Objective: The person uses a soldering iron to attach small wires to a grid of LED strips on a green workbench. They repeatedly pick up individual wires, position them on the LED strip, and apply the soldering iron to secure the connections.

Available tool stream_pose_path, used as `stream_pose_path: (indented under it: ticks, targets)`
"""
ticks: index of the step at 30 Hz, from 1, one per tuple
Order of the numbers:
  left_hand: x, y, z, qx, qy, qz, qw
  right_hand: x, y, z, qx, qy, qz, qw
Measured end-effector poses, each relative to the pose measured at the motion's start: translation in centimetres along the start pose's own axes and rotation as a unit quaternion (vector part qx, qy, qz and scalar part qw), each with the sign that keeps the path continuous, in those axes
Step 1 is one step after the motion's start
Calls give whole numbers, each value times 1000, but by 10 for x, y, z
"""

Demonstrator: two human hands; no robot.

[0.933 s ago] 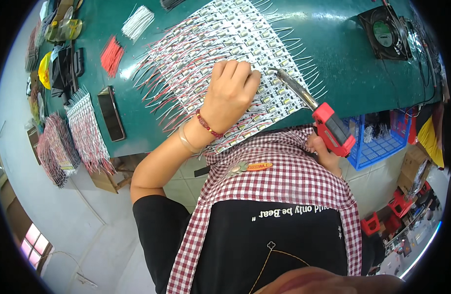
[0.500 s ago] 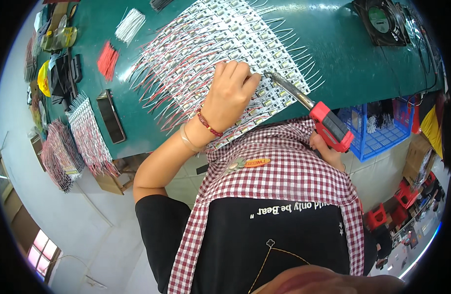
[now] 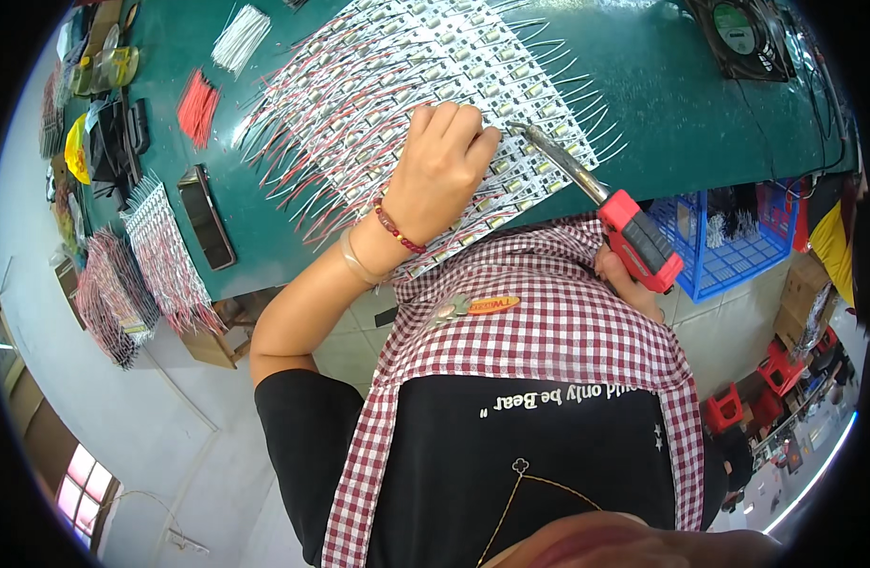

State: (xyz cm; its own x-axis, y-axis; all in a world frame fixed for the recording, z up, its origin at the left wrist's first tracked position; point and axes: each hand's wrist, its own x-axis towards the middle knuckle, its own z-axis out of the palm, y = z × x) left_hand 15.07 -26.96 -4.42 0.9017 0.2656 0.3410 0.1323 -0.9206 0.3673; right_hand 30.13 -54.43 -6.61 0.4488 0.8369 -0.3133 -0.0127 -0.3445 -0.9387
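A large sheet of small white circuit boards [image 3: 539, 90] lies on the green table, with rows of red and white wires sprouting from its left side and pale wires from its right. Over its middle, my left hand [image 3: 444, 161] rests with fingers curled in a pinch; whatever they hold is hidden beneath them. My right hand [image 3: 626, 280] grips a soldering iron [image 3: 638, 241] with a red and black handle. The iron's metal tip points up-left onto the boards, just right of my left fingertips. Part of the right hand is hidden behind the handle.
Bundles of white wires [image 3: 242, 40] and red wires [image 3: 198, 109] lie left of the sheet, above a phone [image 3: 207, 218]. More wired boards [image 3: 165, 246] hang over the table's left edge. A black fan [image 3: 738, 38] stands far right, and a blue crate [image 3: 728, 251] sits below the edge.
The view has shifted slightly. My left hand and the soldering iron's tip sit a little higher in the picture. Both hands keep the same grip.
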Motion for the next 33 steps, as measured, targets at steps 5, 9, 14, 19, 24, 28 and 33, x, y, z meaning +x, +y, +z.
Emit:
stream_pose_path:
  ticks: [5, 9, 14, 19, 24, 28, 33]
  targets:
    - [2, 1, 0, -9, 10, -4, 1000, 2, -4, 5, -59, 15, -28, 998]
    - [1, 2, 0, -3, 4, -4, 1000, 2, -2, 6, -13, 19, -21, 999]
    - [1, 0, 0, -8, -1, -3, 1000, 0, -1, 4, -46, 14, -24, 999]
    - [2, 1, -1, 0, -5, 1, 1000, 2, -9, 6, -75, 18, -20, 997]
    - [0, 0, 0, 5, -2, 1, 1000, -2, -7, 0, -3, -16, -41, 999]
    - [2, 1, -1, 7, -10, 4, 1000, -2, -14, 4, 43, -15, -29, 999]
    - [1, 0, -1, 44, -13, 14, 999, -1, -16, 4, 52, -19, -3, 998]
